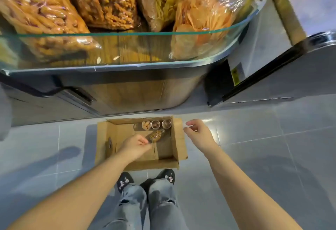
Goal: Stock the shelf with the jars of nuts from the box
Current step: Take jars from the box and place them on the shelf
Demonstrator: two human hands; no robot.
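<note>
An open cardboard box (107, 138) sits on the tiled floor in front of my feet. Three clear jars of nuts (156, 124) stand upright in a row along its far wall. My left hand (135, 146) reaches into the box and pinches one end of a tilted clear jar of nuts (156, 135), held just above the box floor. My right hand (199, 133) hovers over the box's right flap, fingers loosely curled, holding nothing. The shelf (127, 51) is a curved glass-fronted counter straight ahead, above the box.
Large clear bags of snacks (101, 0) fill the glass shelf. A metal-fronted cabinet (291, 77) with a dark edge stands to the right. Grey floor tiles (263, 148) surround the box. My jeans and patterned slippers (125, 182) are right behind the box.
</note>
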